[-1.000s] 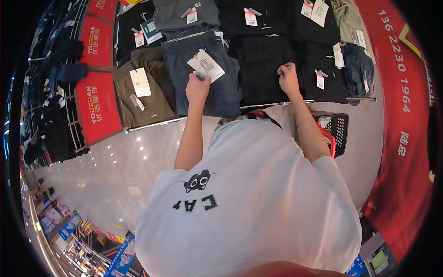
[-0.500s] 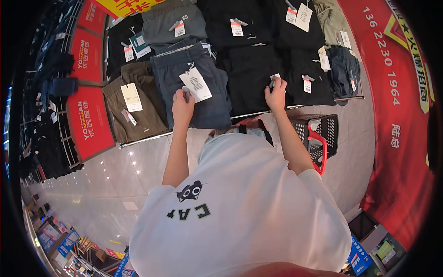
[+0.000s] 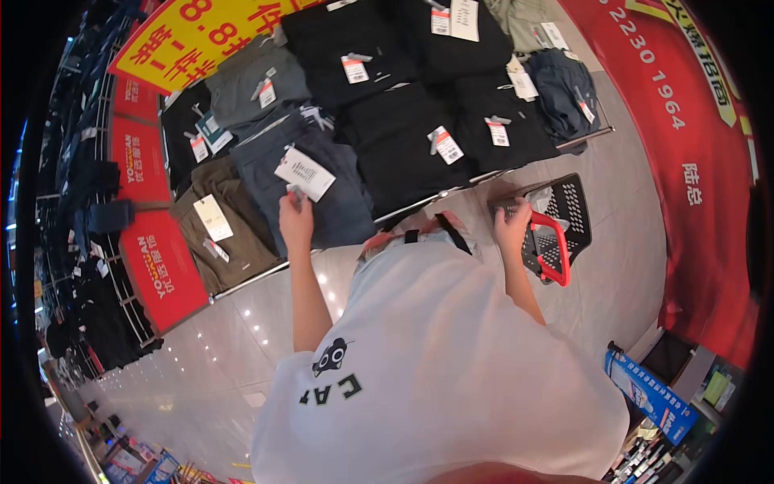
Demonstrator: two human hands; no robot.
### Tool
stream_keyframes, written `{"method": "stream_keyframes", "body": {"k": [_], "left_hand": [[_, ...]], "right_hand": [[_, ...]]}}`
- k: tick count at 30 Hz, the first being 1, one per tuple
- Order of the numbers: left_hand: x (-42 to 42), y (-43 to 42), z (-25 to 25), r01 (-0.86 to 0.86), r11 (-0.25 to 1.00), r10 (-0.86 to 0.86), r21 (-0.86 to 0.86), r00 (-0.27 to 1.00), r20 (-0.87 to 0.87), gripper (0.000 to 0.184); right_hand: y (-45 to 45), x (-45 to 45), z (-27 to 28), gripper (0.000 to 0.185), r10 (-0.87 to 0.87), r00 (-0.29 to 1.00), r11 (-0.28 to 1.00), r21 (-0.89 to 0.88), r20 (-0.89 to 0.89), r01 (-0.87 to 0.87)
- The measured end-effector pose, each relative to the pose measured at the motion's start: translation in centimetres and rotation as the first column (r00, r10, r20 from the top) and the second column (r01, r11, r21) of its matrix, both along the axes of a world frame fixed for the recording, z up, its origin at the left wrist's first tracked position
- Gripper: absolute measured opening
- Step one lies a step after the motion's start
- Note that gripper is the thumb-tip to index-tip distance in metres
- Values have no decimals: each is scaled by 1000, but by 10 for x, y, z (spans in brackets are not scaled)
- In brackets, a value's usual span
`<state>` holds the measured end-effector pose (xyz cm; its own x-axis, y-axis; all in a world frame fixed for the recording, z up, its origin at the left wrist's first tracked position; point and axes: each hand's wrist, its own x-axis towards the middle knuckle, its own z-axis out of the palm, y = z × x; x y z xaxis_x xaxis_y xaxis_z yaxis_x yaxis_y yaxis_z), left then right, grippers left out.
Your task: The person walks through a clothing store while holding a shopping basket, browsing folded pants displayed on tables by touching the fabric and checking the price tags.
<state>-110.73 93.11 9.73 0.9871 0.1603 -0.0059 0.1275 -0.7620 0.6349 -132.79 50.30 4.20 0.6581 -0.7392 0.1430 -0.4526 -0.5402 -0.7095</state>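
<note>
My left hand (image 3: 297, 222) is closed, its fingertips pinching a grey security tag (image 3: 296, 192) on folded blue-grey trousers (image 3: 339, 189). A white paper tag (image 3: 306, 173) lies just beyond my fingers on the same trousers. My right hand (image 3: 513, 226) is over the near-left side of a black shopping basket (image 3: 574, 202) with a red handle (image 3: 556, 234). Its fingers are loosely bent and a little apart, with nothing visible between them. Black folded trousers (image 3: 403, 153) with a white-and-red price tag (image 3: 446, 145) lie between the two hands.
Brown trousers (image 3: 234, 250) and grey trousers (image 3: 256, 85) lie on the same rack, under a yellow sign (image 3: 201, 44). Red panels (image 3: 161, 270) and hanging clothes (image 3: 101, 306) stand left. A red banner (image 3: 701, 234) runs along the right. The basket is on the tiled floor (image 3: 355, 282).
My right hand has left the tag on the black trousers and moved right and down to the basket. My left hand still pinches the security tag. The view has turned and shifted.
</note>
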Motion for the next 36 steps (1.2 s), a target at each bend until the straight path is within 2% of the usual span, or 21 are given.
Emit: {"method": "stream_keyframes", "body": {"k": [2,3,4,5,7,9,10,11,12,13,15,16,18,21,23,26,28,31,36], "left_hand": [[-6,-3,6,-26,1000,26,3,1000,-1,28],[-11,-7,13,-37,999,38,26,999,-20,26],[-16,-16,21,-48,998,48,44,999,-3,22],[-20,-24,21,-40,998,40,46,999,4,22],[-26,-46,21,10,1000,-10,-6,999,44,21],[-36,-83,17,53,998,-54,19,995,81,20],[-42,-105,15,120,992,-117,-23,987,108,20],[-52,-129,15,183,981,-172,-69,975,142,19],[-66,-159,24,193,977,-189,-91,980,53,19],[-79,-183,16,244,959,-238,-146,969,63,18],[-108,-234,10,334,920,-348,-206,937,-30,18],[-124,-256,5,335,919,-349,-207,936,-36,18],[-152,-283,-2,468,853,-498,-231,863,-86,19],[-173,-294,-12,497,828,-542,-260,828,-145,19],[-174,-292,-15,503,835,-542,-225,822,-176,19],[-161,-290,-12,550,826,-563,-122,817,-126,20],[-146,-299,-10,471,867,-485,-165,873,-57,20],[-115,-341,6,445,863,-477,-240,874,-94,20],[-63,-412,18,494,816,-522,-299,853,-16,21]], "right_hand": [[-37,-43,-1,61,-134,974,951,-300,-182,75],[-61,-64,-5,68,-317,902,912,-354,-294,206],[-75,-79,11,75,-454,816,881,-317,-358,351],[-93,-100,9,78,-485,786,859,-378,-383,346],[-122,-138,-1,75,-360,805,925,-296,-471,240],[-142,-167,-23,64,-146,818,989,-79,-556,123],[-152,-170,-26,48,-122,822,978,72,-557,194],[-154,-171,-23,37,-182,820,977,-3,-543,214],[-156,-164,-10,36,-169,772,973,19,-612,229],[-164,-165,-15,36,-141,761,972,58,-633,228],[-173,-167,-26,37,-141,777,977,40,-613,209],[-178,-169,-25,37,-141,773,977,40,-618,210],[-184,-172,-21,36,-114,782,980,59,-613,190],[-203,-175,-21,33,-76,798,982,96,-598,165],[-212,-173,-19,33,-81,799,978,107,-596,179],[-229,-172,-14,34,-155,774,975,31,-614,219],[-241,-173,-18,34,-157,777,970,52,-609,237],[-257,-182,-27,33,-147,788,966,85,-598,245],[-259,-177,-21,32,-129,779,967,94,-613,235]]}}
